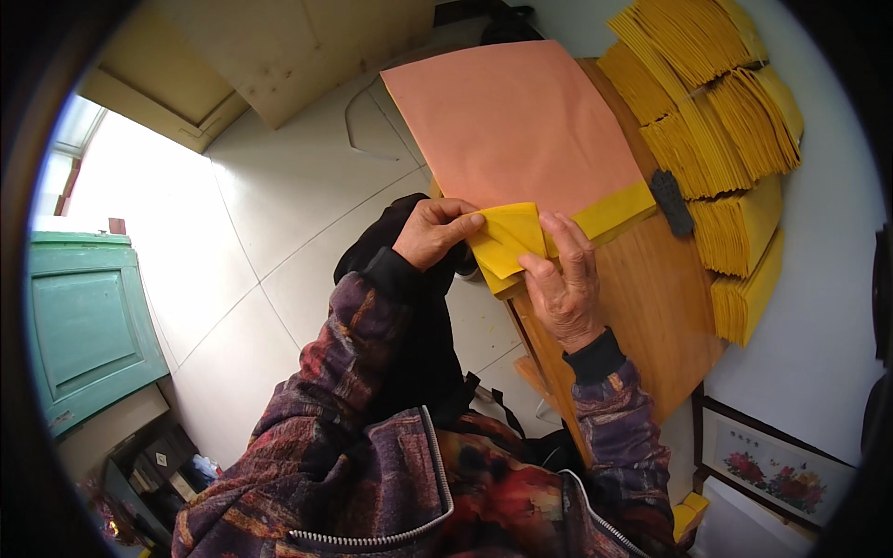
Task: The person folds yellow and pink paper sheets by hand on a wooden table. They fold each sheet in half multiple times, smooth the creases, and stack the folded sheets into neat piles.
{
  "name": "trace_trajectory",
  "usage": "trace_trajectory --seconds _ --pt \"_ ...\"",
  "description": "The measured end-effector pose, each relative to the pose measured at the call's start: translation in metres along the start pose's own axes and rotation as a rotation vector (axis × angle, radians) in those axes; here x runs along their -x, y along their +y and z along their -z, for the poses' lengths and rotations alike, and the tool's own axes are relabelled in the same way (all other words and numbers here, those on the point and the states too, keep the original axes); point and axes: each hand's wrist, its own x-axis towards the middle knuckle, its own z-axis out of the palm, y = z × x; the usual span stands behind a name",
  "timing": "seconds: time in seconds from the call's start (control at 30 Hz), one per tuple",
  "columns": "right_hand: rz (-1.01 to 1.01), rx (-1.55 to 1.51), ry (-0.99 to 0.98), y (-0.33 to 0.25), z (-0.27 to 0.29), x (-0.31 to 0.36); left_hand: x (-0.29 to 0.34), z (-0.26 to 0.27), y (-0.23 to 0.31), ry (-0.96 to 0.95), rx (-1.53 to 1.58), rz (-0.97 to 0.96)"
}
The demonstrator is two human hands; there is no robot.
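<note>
A folded piece of yellow paper lies over the near edge of a pink sheet, which rests on the wooden table. My left hand pinches the yellow paper at its left corner, thumb on top. My right hand grips its right side, with the thumb at the lower fold and the bent fingers near the upper right edge. A yellow band runs along the pink sheet's near edge to the right of my hand. What lies under my right palm is hidden.
Several bundles of folded yellow paper are stacked at the table's far right by the wall. A dark grey cloth-like piece lies beside them on the wooden table. A green cabinet door stands at left, a framed flower picture at lower right.
</note>
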Motion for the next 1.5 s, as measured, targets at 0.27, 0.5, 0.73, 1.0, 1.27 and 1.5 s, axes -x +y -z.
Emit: trace_trajectory --seconds 0.27,0.5,0.73,1.0,1.27,1.5 --pt "-0.023 -0.016 -0.086 0.0 0.005 0.0 -0.001 0.001 -0.001 0.003 -0.019 -0.016" --pt "-0.121 -0.079 -0.176 0.001 0.006 -0.005 -0.001 0.002 0.0 -0.034 -0.009 -0.025" --pt "-0.311 -0.298 -0.2 0.003 0.004 -0.01 0.002 0.005 0.007 -0.085 0.029 -0.019" --pt "-0.351 -0.326 -0.223 0.004 0.004 -0.009 0.004 0.007 0.011 -0.159 0.196 0.058" --pt "-0.343 -0.344 -0.214 0.006 0.004 -0.008 0.0 0.008 0.003 -0.102 0.029 0.008" --pt "-0.212 -0.11 -0.029 0.002 0.002 -0.002 -0.001 0.001 -0.003 -0.016 -0.015 -0.008"
